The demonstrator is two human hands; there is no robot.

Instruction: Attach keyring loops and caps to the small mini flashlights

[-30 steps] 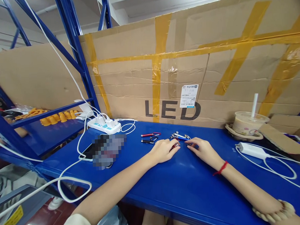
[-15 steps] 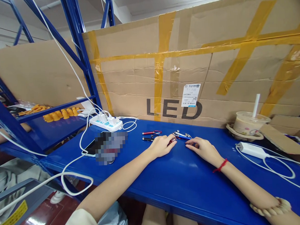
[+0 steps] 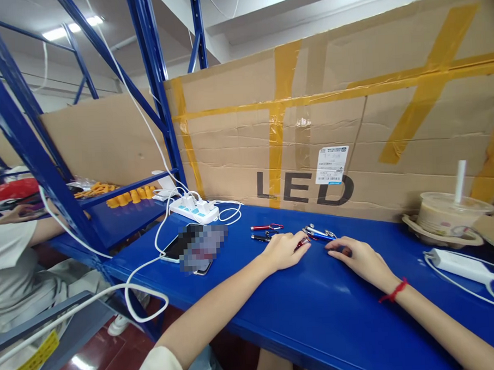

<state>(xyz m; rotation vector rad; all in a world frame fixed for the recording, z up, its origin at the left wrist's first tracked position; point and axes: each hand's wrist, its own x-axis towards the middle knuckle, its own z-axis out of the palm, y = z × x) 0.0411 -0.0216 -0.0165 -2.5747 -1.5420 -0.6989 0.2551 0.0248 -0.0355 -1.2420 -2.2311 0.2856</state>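
Ctr frame, my L hand [image 3: 286,251] has its fingers clamped on a small red item [image 3: 302,242], mostly hidden by thumb & knuckles, low over the worktop [image 3: 318,318]. Just right of ctr, my R hand [image 3: 362,259] curls palm-down, thumb & index close; from my remote feed I can't tell whether the tips meet or hold anything.

Btwn & just behind the hands lies a blue tube [image 3: 325,235], near the R fingertips, w/ silver metal parts [image 3: 309,230] at its left end. Left of those, beyond the L hand, I see a red tube w/ a clip [image 3: 265,228] and, nearer, a black tube [image 3: 258,238], partly covered at its right end.

Farther out, ctr-left: two phones [image 3: 174,250] side by side, partly pixelated, & a white power strip [image 3: 194,210] w/ plugs in. Right edge: a lidded cup [image 3: 447,214] w/ straw in a carton holder, a white adapter [image 3: 459,264] in front. A taped cardboard panel [image 3: 229,147] marked "LED" backs it all. Far left: orange pcs [image 3: 131,197] & a co-worker's arm [image 3: 48,229].
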